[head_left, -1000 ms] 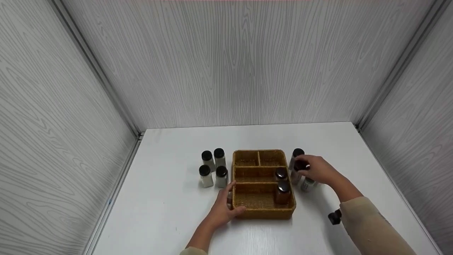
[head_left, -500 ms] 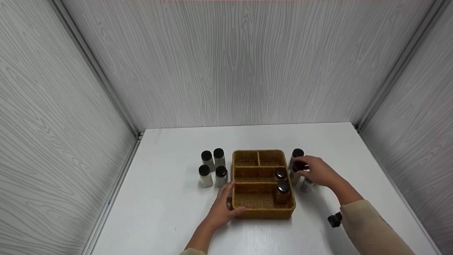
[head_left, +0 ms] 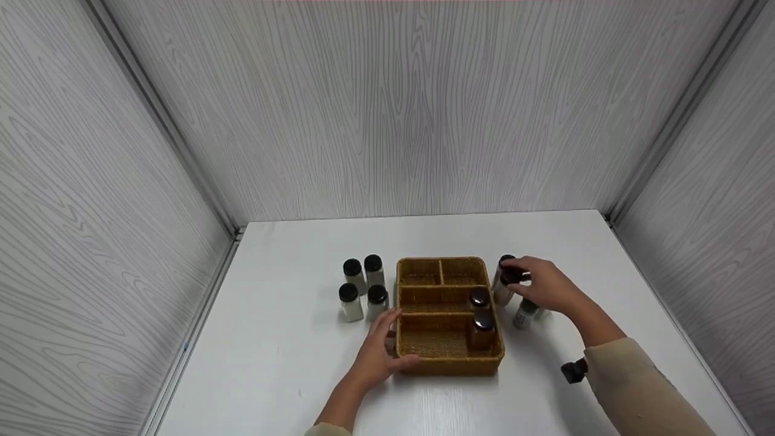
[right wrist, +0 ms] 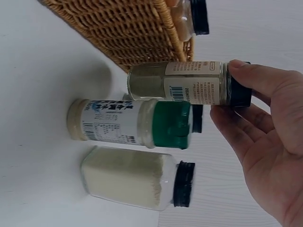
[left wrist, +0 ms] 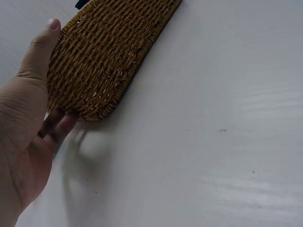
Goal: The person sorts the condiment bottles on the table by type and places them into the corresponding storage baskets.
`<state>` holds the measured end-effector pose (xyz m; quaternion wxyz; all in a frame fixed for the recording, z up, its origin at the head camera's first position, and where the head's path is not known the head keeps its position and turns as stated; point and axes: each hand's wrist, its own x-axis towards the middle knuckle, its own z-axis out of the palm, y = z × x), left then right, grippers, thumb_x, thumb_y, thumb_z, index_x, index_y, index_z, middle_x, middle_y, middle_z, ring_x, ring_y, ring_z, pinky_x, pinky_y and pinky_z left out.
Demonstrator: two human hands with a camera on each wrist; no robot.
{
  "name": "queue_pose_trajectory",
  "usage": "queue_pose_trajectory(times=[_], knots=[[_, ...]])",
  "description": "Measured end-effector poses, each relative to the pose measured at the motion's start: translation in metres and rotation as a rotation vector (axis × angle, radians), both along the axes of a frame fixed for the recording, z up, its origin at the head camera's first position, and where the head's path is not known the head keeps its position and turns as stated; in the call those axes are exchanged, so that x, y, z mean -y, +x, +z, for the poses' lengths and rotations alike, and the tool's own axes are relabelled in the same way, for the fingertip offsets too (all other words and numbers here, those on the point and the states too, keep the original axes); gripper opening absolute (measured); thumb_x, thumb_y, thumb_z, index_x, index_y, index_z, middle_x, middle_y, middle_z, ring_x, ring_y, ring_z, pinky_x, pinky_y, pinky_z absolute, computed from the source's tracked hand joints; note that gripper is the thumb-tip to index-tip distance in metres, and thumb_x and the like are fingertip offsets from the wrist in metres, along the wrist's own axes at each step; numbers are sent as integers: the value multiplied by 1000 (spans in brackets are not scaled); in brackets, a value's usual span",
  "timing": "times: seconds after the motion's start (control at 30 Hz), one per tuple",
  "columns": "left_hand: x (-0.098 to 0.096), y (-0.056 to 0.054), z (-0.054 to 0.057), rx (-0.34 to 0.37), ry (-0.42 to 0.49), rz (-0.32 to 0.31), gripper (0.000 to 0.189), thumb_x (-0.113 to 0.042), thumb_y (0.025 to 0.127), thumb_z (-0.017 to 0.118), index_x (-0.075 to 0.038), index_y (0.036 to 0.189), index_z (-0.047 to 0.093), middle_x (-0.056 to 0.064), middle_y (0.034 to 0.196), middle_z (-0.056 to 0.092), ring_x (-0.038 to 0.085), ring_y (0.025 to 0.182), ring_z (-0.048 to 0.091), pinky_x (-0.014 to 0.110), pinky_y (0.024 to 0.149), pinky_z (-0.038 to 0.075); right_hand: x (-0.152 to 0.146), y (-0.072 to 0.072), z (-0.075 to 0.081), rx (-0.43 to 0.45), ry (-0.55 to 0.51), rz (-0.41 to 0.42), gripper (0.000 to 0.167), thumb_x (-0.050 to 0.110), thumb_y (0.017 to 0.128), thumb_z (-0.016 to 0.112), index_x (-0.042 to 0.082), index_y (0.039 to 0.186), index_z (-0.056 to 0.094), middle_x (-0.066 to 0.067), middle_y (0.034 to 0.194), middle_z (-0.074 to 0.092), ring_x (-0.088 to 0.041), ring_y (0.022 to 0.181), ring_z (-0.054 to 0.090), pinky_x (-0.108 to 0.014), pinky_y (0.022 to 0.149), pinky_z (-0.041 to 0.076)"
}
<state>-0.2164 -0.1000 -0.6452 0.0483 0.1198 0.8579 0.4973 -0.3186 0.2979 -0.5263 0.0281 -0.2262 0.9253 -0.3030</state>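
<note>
My left hand (head_left: 376, 357) holds the front left corner of a brown wicker basket (head_left: 451, 367), thumb on the front wall and fingers along the left side. In the left wrist view the thumb lies by the rim of the basket (left wrist: 102, 61). On the basket's right, my right hand (head_left: 548, 287) pinches the black cap of a glass spice jar (right wrist: 191, 82) with a printed label. Whether its base touches the table cannot be told. Close by stand a green-capped shaker (right wrist: 118, 122) and a square jar of pale powder (right wrist: 128, 177).
Two dark-lidded jars, a front one (head_left: 482, 332) and a rear one (head_left: 479, 298), stand in the basket's right side. Several black-capped jars (head_left: 352, 309) stand left of it. Another black-capped jar (head_left: 506, 259) is behind the held one. A small black object (head_left: 572, 371) shows by the right sleeve.
The right hand, pinching the spice jar's cap, has shifted slightly toward the back of the table. The left hand has stayed on the basket corner.
</note>
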Motion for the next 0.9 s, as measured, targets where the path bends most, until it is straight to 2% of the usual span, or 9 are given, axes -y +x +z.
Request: queue_pose_trajectory(times=[0.27, 0.5, 0.7, 0.9], knots=[[0, -3, 3, -29, 16, -17, 106, -40, 86, 94, -13, 170, 36, 3, 180, 26, 41, 164, 33, 63, 123, 44, 6, 2, 25, -47, -14, -10, 53, 9, 100, 78, 0, 149, 62, -21, 134, 72, -41, 123, 72, -60, 107, 58], [-1, -3, 3, -71, 29, -18, 108, -39, 84, 96, -9, 168, 36, 5, 179, 28, 40, 162, 37, 59, 119, 50, 21, 4, 45, -84, -32, -31, 54, 11, 100, 79, 3, 151, 62, -19, 135, 71, -39, 124, 72, -58, 107, 59], [1, -1, -1, -75, 45, 5, 107, -39, 83, 96, -11, 168, 37, 1, 179, 28, 36, 164, 35, 57, 120, 49, 38, 2, 52, -85, -113, -43, 55, 11, 99, 80, 5, 151, 62, -17, 135, 71, -37, 125, 72, -54, 107, 60], [3, -1, -6, -85, 52, 17, 107, -42, 83, 96, -12, 168, 38, 1, 179, 29, 34, 163, 37, 58, 124, 45, 55, -4, 51, -76, -200, -40, 55, 8, 99, 80, 7, 151, 62, -19, 139, 69, -38, 127, 71, -54, 105, 61]])
